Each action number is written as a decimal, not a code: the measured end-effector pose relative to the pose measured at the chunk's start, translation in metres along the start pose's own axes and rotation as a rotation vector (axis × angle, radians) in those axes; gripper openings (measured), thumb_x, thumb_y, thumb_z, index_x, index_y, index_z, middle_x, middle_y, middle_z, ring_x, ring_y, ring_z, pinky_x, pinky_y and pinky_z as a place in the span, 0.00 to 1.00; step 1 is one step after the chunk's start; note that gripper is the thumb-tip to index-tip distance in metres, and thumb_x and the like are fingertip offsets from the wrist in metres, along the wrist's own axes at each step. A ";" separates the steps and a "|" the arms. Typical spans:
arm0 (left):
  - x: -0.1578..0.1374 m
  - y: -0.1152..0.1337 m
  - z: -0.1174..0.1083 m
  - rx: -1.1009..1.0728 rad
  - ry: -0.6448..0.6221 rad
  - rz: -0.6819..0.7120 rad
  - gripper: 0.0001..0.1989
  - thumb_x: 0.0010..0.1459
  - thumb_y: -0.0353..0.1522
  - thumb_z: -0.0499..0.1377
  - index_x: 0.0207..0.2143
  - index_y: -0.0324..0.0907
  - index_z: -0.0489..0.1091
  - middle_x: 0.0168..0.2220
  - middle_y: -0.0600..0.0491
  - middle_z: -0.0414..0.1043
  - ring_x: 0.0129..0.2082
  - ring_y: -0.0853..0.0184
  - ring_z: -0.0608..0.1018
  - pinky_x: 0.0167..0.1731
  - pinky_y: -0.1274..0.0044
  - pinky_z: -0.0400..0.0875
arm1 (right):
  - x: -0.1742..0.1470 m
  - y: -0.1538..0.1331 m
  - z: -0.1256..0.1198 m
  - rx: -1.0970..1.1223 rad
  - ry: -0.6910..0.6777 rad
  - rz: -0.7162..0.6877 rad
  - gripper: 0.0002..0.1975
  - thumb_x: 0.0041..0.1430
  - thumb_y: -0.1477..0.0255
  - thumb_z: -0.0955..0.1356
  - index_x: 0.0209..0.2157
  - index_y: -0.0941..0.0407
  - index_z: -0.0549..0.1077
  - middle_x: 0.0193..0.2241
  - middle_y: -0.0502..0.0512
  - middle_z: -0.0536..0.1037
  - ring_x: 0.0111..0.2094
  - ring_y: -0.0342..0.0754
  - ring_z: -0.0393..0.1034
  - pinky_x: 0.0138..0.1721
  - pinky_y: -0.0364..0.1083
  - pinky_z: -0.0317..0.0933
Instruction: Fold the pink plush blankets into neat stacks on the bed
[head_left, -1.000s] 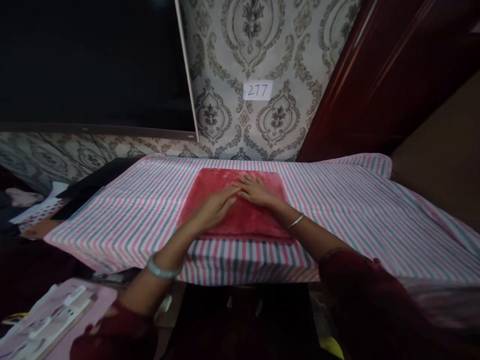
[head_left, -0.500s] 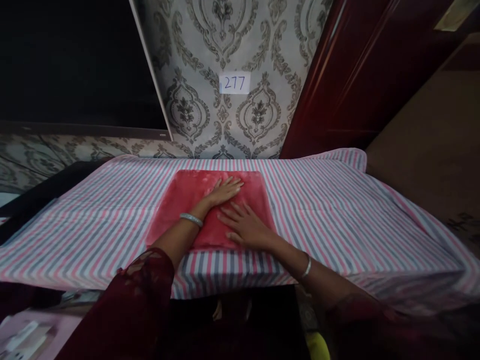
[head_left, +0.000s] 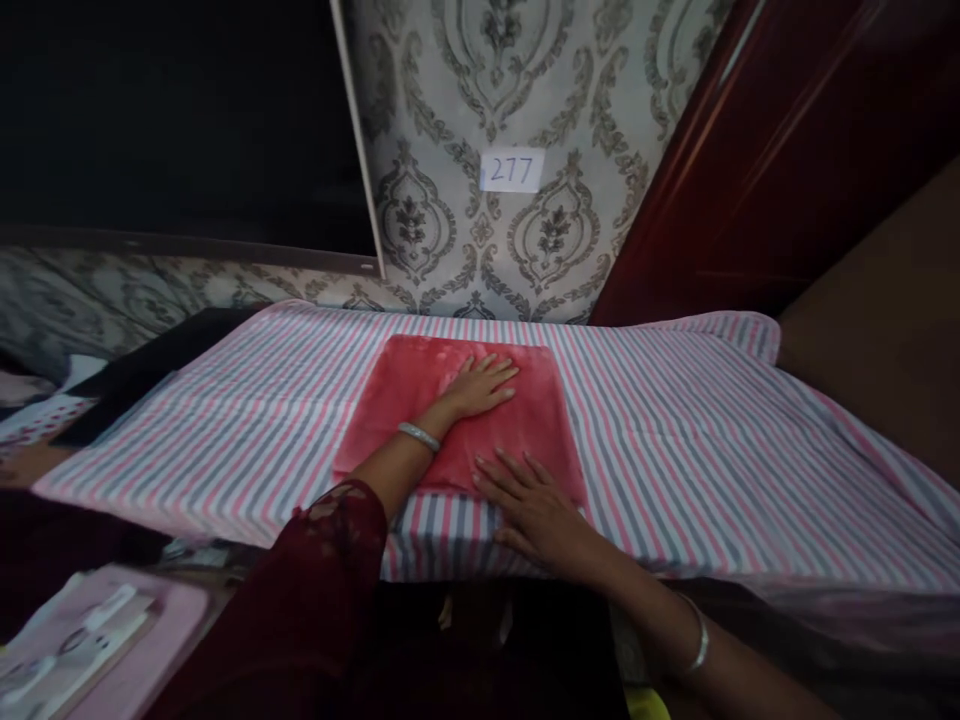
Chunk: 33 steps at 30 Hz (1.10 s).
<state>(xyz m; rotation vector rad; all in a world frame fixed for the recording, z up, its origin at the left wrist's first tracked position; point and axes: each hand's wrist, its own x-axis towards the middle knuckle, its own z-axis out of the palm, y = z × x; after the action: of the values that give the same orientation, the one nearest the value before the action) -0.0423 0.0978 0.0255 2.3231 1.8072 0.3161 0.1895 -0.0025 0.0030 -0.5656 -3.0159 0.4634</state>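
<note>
A folded red plush blanket or cloth [head_left: 427, 375] lies as a flat, roughly square pad on a striped cloth [head_left: 660, 440] in pink, grey and white. My left hand [head_left: 484, 387] rests flat on the upper part of the red pad, its fingers spread toward the far right. Lower down, my right hand [head_left: 536, 510] is at the pad's near edge, fingertips over the red fabric and palm over the edge of the striped cloth. Its fingers are stretched out and apart. Neither hand grips anything.
A large dark screen [head_left: 180, 130] fills the upper left before a patterned wall. A paper marked 277 [head_left: 512, 170] is on that wall. Dark red wooden panelling [head_left: 712, 200] and a brown surface [head_left: 877, 310] stand at the right. A pink item [head_left: 161, 620] sits lower left.
My right hand has slid toward me, from the middle of the red pad to its near edge. The left hand stays flat on the pad. The view has shifted left.
</note>
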 end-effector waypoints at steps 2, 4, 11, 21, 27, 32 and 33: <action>-0.008 0.005 -0.004 -0.003 0.006 -0.007 0.31 0.70 0.44 0.47 0.72 0.48 0.51 0.74 0.50 0.45 0.74 0.56 0.45 0.70 0.54 0.35 | -0.001 0.002 -0.012 0.062 -0.020 -0.026 0.34 0.68 0.60 0.68 0.71 0.44 0.54 0.71 0.51 0.51 0.73 0.58 0.38 0.70 0.68 0.40; -0.025 0.009 -0.009 -0.014 -0.005 -0.022 0.32 0.69 0.44 0.49 0.72 0.45 0.51 0.74 0.46 0.44 0.74 0.56 0.47 0.71 0.55 0.39 | 0.000 0.006 -0.028 0.162 -0.005 -0.088 0.30 0.67 0.58 0.67 0.68 0.46 0.62 0.68 0.55 0.61 0.70 0.59 0.50 0.68 0.65 0.50; -0.131 0.012 -0.024 0.135 0.218 -0.299 0.32 0.66 0.42 0.55 0.68 0.35 0.59 0.70 0.35 0.54 0.72 0.49 0.55 0.70 0.52 0.43 | 0.093 0.010 -0.088 0.351 0.413 -0.139 0.21 0.70 0.64 0.62 0.59 0.53 0.73 0.55 0.57 0.78 0.55 0.53 0.73 0.58 0.54 0.66; -0.178 0.007 0.013 0.231 0.300 -0.624 0.40 0.63 0.55 0.52 0.70 0.42 0.57 0.73 0.34 0.45 0.72 0.37 0.48 0.63 0.43 0.51 | 0.267 -0.007 -0.047 -0.102 0.059 0.057 0.28 0.73 0.57 0.60 0.71 0.45 0.55 0.73 0.49 0.45 0.73 0.63 0.33 0.68 0.73 0.34; -0.190 0.007 0.027 0.243 0.370 -0.552 0.33 0.65 0.51 0.53 0.68 0.47 0.63 0.71 0.37 0.52 0.71 0.37 0.52 0.63 0.43 0.51 | 0.270 0.010 -0.024 -0.101 0.075 0.041 0.30 0.72 0.53 0.58 0.71 0.42 0.53 0.74 0.48 0.44 0.73 0.62 0.32 0.67 0.73 0.36; -0.215 0.005 0.052 0.285 0.495 -0.465 0.30 0.65 0.45 0.56 0.66 0.44 0.65 0.70 0.34 0.55 0.70 0.38 0.56 0.64 0.45 0.51 | 0.272 0.013 -0.022 -0.089 0.104 0.019 0.30 0.72 0.51 0.57 0.71 0.42 0.53 0.73 0.49 0.45 0.73 0.62 0.32 0.67 0.73 0.34; -0.220 0.004 0.056 0.291 0.524 -0.439 0.30 0.65 0.43 0.56 0.66 0.43 0.65 0.70 0.34 0.55 0.70 0.39 0.56 0.64 0.46 0.51 | 0.271 0.013 -0.022 -0.085 0.104 0.020 0.30 0.72 0.51 0.57 0.71 0.43 0.53 0.73 0.49 0.45 0.73 0.62 0.32 0.68 0.73 0.33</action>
<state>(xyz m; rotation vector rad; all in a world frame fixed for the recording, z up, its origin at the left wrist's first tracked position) -0.0750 -0.1174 -0.0400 2.0460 2.7093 0.6774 -0.0570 0.1129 0.0154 -0.6062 -2.9447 0.2981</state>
